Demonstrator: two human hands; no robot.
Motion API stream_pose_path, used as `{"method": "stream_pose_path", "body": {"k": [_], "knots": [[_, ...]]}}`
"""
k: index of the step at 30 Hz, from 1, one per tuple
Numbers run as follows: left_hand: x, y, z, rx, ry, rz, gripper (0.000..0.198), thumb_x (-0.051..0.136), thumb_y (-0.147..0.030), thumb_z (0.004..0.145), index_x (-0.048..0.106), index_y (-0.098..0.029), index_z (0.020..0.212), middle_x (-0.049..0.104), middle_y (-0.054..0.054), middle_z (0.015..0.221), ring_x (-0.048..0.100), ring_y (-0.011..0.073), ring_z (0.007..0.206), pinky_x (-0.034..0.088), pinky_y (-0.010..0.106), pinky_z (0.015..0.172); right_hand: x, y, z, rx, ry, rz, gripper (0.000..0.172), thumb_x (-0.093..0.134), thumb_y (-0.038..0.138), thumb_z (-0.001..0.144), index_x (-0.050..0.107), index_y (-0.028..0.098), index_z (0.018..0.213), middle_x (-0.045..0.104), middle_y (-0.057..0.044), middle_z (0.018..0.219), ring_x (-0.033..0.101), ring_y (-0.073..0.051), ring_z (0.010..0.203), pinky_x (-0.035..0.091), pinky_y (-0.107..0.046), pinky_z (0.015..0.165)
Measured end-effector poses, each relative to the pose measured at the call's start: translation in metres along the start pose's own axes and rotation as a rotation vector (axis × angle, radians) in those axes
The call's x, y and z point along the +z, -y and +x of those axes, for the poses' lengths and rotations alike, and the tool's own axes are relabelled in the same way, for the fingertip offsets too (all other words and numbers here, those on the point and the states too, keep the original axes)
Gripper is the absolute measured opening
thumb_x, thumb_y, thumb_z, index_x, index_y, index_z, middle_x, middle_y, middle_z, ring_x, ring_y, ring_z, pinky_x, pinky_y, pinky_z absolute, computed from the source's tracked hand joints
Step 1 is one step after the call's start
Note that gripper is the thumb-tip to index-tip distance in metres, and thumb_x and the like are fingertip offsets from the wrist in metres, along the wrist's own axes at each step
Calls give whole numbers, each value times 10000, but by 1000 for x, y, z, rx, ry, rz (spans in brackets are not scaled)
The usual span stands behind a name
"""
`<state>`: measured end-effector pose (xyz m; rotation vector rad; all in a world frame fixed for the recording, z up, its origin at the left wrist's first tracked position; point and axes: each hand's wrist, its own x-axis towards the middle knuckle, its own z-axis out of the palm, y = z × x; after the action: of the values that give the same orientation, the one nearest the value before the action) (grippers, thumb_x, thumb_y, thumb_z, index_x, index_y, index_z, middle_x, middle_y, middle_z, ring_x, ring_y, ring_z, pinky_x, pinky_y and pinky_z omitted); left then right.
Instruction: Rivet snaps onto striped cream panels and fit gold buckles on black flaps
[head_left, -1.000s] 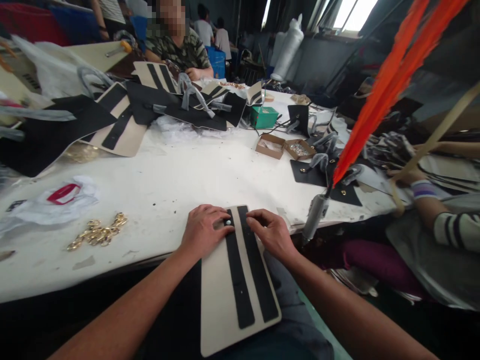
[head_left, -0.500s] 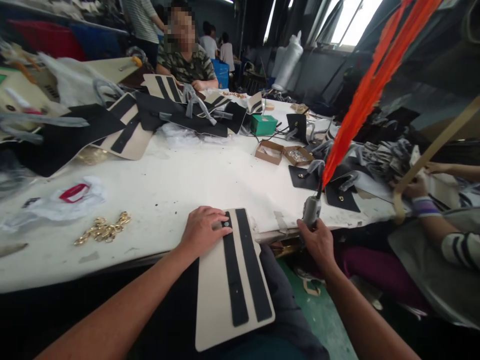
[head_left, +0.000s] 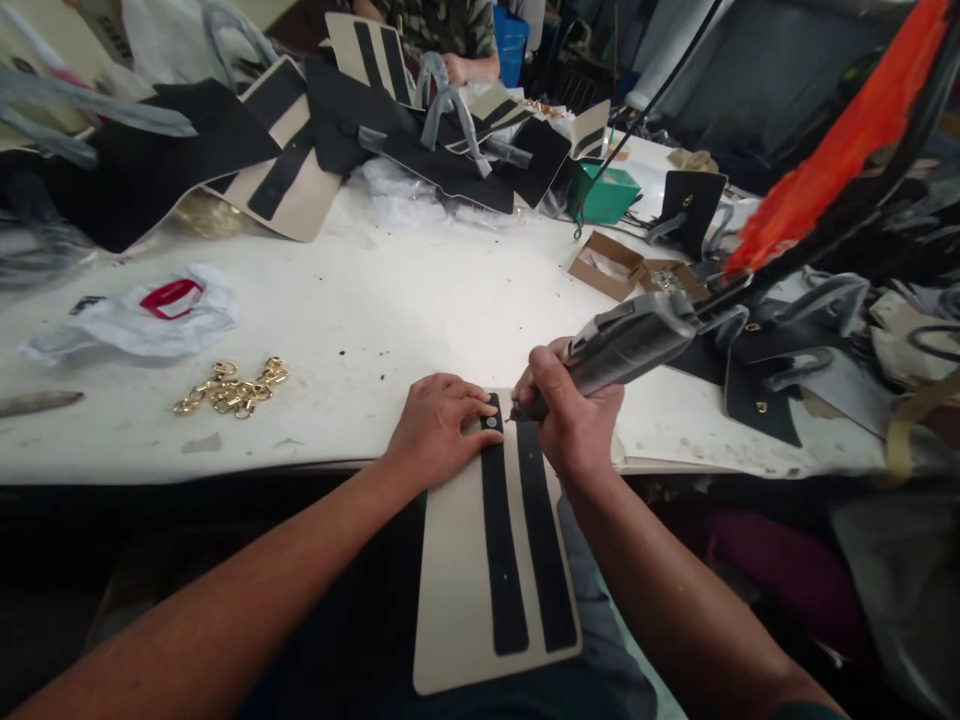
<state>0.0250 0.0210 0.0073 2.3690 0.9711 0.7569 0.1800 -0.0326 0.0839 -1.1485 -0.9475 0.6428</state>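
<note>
White tabletop (head_left: 450, 310) backs a black-striped beige panel (head_left: 456, 590), left fingers (head_left: 471, 392) apart, right fingers (head_left: 553, 378) clamping a driver (head_left: 634, 348).

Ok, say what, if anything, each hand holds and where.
The right hand grips the gray tool near its tip; the left hand rests on the striped panel at its far end.

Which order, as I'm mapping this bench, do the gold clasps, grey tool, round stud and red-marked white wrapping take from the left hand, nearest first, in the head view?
1. Round stud: between thumb and finger of the left hand.
2. Grey tool: right, in the right hand.
3. Gold clasps: left, on the table.
4. White wrapping: farther left.
</note>
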Motion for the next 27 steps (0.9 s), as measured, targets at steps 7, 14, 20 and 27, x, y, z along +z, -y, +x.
{"method": "stream_pose_path", "body": {"k": [7, 14, 20, 27], "knots": [[1, 4, -1, 31, 1, -14, 217, 893, -440, 856, 826, -342, 1038, 802, -26, 1220, 640, 315, 1239, 414, 553, 1129, 8, -15, 4, -28, 68, -56, 363, 760, 492, 976, 553, 250, 801, 544, 65, 622, 547, -135, 525, 496, -282, 537], [1, 3, -1, 22, 23, -24, 227, 882, -466, 870, 834, -326, 1043, 804, -20, 1213, 641, 306, 1219, 412, 543, 1132, 9, -18, 2, -31, 87, -79, 346, 762, 445, 993, 596, 233, 774, 580, 39, 635, 569, -152, 559, 524, -313, 582], [1, 3, -1, 27, 13, -18, 245, 878, -481, 871, 840, -316, 1048, 807, -9, 1206, 647, 297, 1205, 430, 544, 1107, 11, -20, 4, -28, 72, -33, 346, 824, 455, 929, 615, 221, 783, 602, 30, 648, 582, -149, 576, 532, -306, 598], [1, 1, -1, 34, 14, 4, 229, 888, -451, 863, 828, -318, 1040, 806, -16, 1212, 648, 302, 1215, 422, 539, 1105, 6, -20, 4, -28, 149, -122, 402, 785, 520, 928, 591, 226, 735, 581, 15, 655, 559, -152, 592, 527, -303, 583]]}}
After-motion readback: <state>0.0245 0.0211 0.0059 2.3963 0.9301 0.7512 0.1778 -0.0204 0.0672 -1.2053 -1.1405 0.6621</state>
